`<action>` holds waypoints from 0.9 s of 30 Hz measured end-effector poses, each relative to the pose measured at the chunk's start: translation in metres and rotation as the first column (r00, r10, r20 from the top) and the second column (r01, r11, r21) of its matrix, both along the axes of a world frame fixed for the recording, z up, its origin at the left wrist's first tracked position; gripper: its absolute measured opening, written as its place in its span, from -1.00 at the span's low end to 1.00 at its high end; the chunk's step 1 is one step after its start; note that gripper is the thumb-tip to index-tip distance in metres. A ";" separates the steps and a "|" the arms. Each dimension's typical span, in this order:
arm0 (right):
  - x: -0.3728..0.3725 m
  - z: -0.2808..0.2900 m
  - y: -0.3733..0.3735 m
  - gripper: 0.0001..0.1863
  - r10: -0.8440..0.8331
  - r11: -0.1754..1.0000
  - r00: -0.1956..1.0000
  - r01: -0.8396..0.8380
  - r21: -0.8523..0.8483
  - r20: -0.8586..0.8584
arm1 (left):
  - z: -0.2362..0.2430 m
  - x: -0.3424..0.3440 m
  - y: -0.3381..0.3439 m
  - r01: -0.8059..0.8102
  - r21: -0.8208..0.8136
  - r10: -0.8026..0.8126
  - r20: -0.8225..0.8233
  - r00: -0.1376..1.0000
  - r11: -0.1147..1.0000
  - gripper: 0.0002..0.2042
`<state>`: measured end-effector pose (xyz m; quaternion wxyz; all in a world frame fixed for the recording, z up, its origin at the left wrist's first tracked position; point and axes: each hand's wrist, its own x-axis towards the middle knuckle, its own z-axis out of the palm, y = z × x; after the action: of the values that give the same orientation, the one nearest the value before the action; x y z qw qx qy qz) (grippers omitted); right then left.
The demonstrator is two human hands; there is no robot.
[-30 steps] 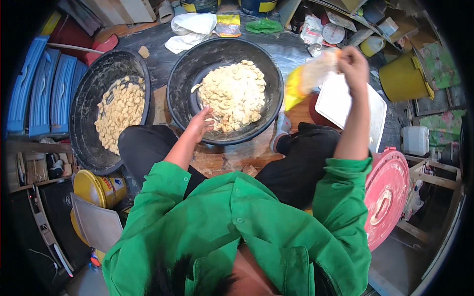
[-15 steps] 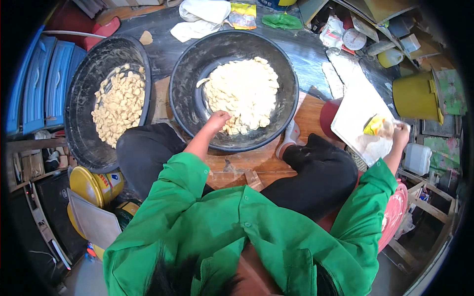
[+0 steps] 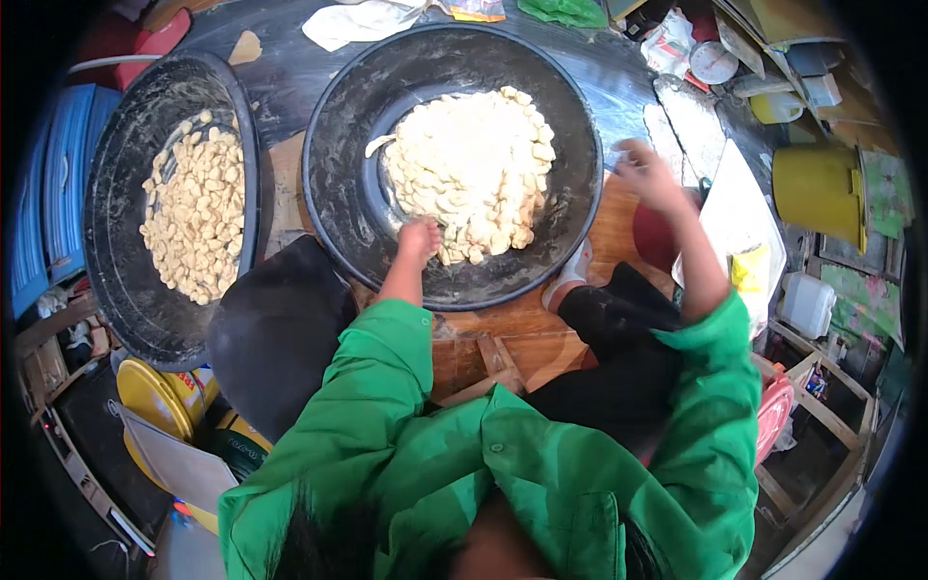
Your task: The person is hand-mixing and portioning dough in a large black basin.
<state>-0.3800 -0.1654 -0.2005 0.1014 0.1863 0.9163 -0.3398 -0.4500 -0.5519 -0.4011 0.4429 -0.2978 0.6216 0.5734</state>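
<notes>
A large round black basin stands in front of me, with a heap of small pale dough-like pieces in it. My left hand is in the basin at the heap's near left edge, fingers curled closed; whatever they hold is hidden. Beyond the basin's right rim, my right hand is raised in the air, slightly blurred, its fingers apart and nothing visible in them. A second black basin at the left contains more loose pale pieces. At the right lies a white board with a yellow packet on it.
A dark red container sits partly under the white board. Farther right are a yellow bucket and a white jug. A round dial scale stands at the back right. Yellow lidded tubs are at my lower left.
My right hand has left the yellow packet on the white board and moved left toward the basin. My left hand stays by the heap. The whole view has shifted a little.
</notes>
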 end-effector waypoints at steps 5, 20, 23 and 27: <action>-0.016 -0.158 -0.118 -0.17 -0.401 0.908 0.848 0.417 0.031 0.348 | 0.002 0.025 0.014 0.152 0.089 -0.168 0.209 0.963 0.984 -0.52; 0.021 -0.180 -0.204 -0.30 -0.592 0.699 0.673 0.703 -0.134 0.443 | 0.024 0.012 0.005 0.034 0.260 -0.151 0.447 0.882 0.965 -0.39; 0.037 -0.206 -0.239 -0.18 -0.696 0.468 0.536 0.843 -0.264 0.479 | 0.044 0.011 0.018 0.104 0.365 -0.245 0.363 0.899 0.925 -0.41; 0.015 -0.095 -0.256 -0.25 -0.414 0.513 0.739 0.672 -0.534 0.532 | 0.078 -0.006 -0.007 0.065 0.467 -0.248 0.343 0.906 0.882 -0.47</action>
<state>-0.3650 -0.4211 -0.2959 0.2054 0.4702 0.5767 -0.6357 -0.4559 -0.5593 -0.3227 0.6603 -0.2451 0.3945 0.5901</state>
